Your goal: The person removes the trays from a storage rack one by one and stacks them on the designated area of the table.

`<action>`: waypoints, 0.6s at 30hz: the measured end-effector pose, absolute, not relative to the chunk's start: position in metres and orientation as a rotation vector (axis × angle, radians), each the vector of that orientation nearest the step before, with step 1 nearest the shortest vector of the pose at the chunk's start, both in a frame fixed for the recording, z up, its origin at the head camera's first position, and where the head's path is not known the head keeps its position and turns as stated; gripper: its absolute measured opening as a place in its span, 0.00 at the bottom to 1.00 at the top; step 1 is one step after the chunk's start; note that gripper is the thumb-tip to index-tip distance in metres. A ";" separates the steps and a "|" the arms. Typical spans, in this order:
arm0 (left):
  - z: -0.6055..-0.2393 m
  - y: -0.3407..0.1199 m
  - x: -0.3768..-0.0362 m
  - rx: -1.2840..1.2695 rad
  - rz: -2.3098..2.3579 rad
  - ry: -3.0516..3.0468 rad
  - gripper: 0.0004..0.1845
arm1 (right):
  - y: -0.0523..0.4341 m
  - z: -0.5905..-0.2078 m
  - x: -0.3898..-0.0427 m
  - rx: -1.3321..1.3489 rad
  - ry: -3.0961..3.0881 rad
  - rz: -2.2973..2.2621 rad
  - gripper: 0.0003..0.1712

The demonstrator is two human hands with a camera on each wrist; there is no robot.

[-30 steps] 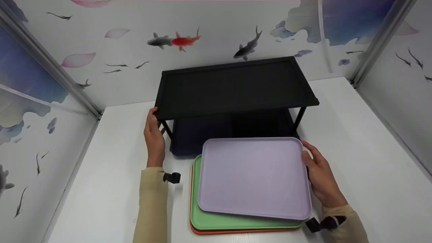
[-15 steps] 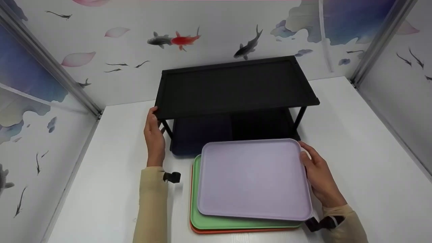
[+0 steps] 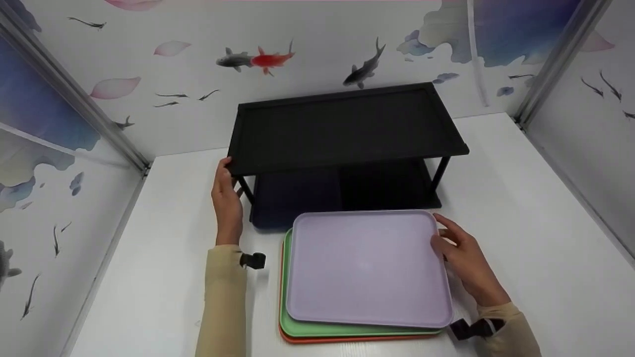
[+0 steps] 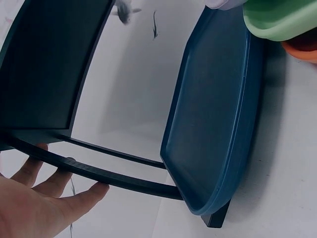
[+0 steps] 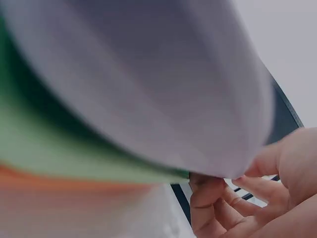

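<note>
A black two-tier rack (image 3: 342, 129) stands at the back. My left hand (image 3: 227, 206) rests against its left side, the fingers (image 4: 54, 183) extended along the side leg in the left wrist view. On the rack's lower level lies a dark blue tray (image 4: 213, 109), its front left corner sticking out. My right hand (image 3: 466, 260) pinches the right edge of a lilac tray (image 3: 367, 267) near its far corner. This tray lies askew over a green tray (image 3: 307, 327), with an orange tray (image 3: 297, 340) beneath. In the right wrist view, fingers (image 5: 205, 203) reach under the lilac rim.
All of this stands on a white table (image 3: 163, 248). White panels with painted fish (image 3: 270, 60) and petals enclose the back and both sides. A metal post (image 3: 560, 64) rises at the back right corner, another (image 3: 94, 104) at the back left.
The lilac tray has slid toward me and slightly left, over the green tray. My right hand has moved with it, while the left hand and the rack stay put.
</note>
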State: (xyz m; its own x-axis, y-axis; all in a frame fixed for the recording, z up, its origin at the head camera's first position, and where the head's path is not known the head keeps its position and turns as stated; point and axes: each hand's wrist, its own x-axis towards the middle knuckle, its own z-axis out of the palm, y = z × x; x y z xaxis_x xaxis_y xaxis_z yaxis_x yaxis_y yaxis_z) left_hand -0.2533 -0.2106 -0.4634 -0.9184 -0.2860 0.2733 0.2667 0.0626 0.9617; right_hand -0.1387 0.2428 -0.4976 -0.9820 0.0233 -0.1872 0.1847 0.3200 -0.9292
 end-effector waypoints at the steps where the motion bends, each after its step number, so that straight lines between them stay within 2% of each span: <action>1: -0.463 -0.210 -0.253 0.017 -1.914 -1.955 0.25 | 0.243 -0.498 -0.139 0.186 2.456 -1.722 0.34; 18: -0.464 -0.210 -0.253 0.027 -1.915 -1.952 0.26 | 0.245 -0.509 -0.138 0.013 2.515 -1.577 0.35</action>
